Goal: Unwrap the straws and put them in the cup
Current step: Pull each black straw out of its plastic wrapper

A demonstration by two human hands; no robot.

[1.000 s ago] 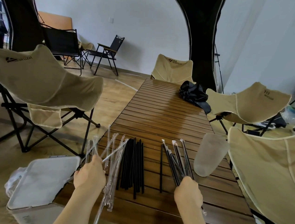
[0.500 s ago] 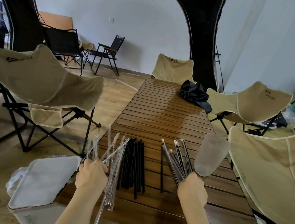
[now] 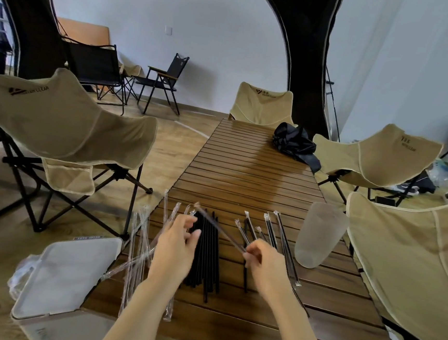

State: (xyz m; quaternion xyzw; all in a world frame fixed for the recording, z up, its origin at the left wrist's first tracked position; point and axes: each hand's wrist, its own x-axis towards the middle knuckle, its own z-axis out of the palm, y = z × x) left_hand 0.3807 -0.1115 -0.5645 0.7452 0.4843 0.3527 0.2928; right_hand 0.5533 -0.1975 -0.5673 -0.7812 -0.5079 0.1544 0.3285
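Table (image 3: 257,178): cup (image 3: 317,235) near right edge. Wrapped straws (image 3: 279,237) just left of cup, bare straws (image 3: 207,252) further left, wrappers (image 3: 140,244) furthest from cup. Your left hand (image 3: 177,247): fingers loose, holding nothing. Your right hand (image 3: 263,260) pinches lifted straw (image 3: 218,227), tip pointing away from cup.

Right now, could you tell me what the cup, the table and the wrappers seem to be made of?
The cup: probably frosted plastic, matte and translucent, the slats showing dimly through. The table: brown wooden slats, or wood-look, with grain and a slight sheen. The wrappers: thin clear plastic film, crinkled and glinting.
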